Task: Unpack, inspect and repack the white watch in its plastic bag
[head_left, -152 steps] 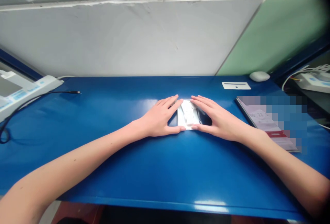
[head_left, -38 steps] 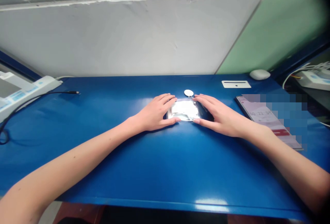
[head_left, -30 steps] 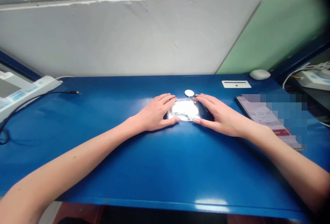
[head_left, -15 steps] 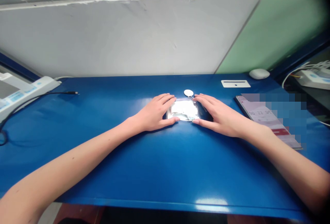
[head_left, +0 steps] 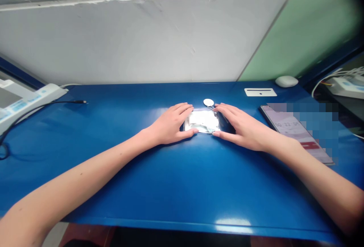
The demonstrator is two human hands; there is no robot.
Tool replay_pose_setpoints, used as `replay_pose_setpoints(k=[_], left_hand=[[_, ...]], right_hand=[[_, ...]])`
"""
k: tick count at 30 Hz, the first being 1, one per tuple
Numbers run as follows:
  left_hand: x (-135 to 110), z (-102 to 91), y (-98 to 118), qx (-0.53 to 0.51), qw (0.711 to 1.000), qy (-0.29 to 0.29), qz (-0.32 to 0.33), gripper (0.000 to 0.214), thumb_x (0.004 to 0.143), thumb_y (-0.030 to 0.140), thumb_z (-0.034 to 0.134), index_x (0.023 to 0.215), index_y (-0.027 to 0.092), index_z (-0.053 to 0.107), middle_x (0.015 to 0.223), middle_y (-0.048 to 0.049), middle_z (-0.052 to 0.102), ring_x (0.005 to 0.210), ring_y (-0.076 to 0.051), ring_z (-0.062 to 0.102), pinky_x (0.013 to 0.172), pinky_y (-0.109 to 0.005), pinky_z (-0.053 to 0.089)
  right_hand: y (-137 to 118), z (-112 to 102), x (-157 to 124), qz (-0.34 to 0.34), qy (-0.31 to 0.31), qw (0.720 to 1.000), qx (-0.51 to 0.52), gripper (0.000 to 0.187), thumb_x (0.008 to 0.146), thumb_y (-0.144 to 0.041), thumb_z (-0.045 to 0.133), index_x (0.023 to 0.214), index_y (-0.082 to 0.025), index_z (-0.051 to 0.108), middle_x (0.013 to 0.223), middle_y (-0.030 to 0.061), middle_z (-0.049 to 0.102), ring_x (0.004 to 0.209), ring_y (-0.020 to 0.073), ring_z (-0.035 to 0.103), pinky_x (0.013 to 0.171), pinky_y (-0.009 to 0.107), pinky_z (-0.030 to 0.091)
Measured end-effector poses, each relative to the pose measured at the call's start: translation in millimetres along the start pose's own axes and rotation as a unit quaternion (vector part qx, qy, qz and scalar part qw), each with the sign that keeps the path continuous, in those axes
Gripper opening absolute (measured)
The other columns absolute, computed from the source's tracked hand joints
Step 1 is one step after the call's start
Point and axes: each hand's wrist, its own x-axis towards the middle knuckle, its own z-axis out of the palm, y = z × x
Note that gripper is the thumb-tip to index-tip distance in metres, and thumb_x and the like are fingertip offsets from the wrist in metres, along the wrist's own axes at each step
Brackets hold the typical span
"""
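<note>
A small shiny packet, silvery white with glare on it, lies flat on the blue table. My left hand rests at its left edge, thumb stretched toward the near corner and fingertips at the far corner. On the opposite side, my right hand lies with thumb and fingers spread around the right edge. Both hands are open and seem to touch the packet's corners; whether they press on it I cannot tell. Just beyond it sits a round white disc with a small ring or loop, close to my right fingertips.
The blue table meets a grey panel. At right lie a phone with a partly blurred screen, a white slotted card and a white rounded object. A power strip and a black cable are at left.
</note>
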Motion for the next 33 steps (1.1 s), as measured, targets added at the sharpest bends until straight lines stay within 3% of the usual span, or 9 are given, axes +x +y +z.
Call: replay_pose_setpoints(k=[16, 25, 33], left_hand=[[0.9, -0.1, -1.0, -0.001, 1.0, 0.0, 0.008, 0.069, 0.093, 0.056, 0.053, 0.141, 0.007, 0.047, 0.147, -0.0212, 0.048, 0.139, -0.034, 0.042, 0.115, -0.05, 0.035], [0.3, -1.2, -0.7, 0.011, 1.0, -0.008, 0.018, 0.079, 0.088, 0.061, 0.057, 0.142, 0.004, 0.045, 0.147, -0.0228, 0.047, 0.139, -0.036, 0.04, 0.115, -0.05, 0.034], [-0.1, -2.5, 0.3, 0.021, 0.999, -0.031, 0.013, 0.083, 0.089, 0.064, 0.054, 0.143, 0.003, 0.042, 0.152, -0.0261, 0.037, 0.144, -0.038, 0.031, 0.117, -0.052, 0.03]], right_hand=[[0.1, 0.1, 0.2, -0.01, 0.011, 1.0, 0.008, 0.069, 0.09, -0.061, 0.052, 0.139, -0.013, 0.046, 0.145, 0.0227, 0.051, 0.136, 0.0383, 0.045, 0.107, 0.057, 0.044], [0.2, 0.6, -0.4, -0.012, 0.012, 1.0, -0.002, 0.068, 0.091, -0.06, 0.051, 0.14, -0.013, 0.045, 0.146, 0.0224, 0.05, 0.137, 0.0376, 0.044, 0.107, 0.057, 0.044], [-0.6, -0.2, -0.3, -0.014, 0.011, 1.0, -0.019, 0.069, 0.093, -0.059, 0.047, 0.142, -0.01, 0.045, 0.146, 0.024, 0.049, 0.138, 0.0385, 0.043, 0.107, 0.058, 0.044]])
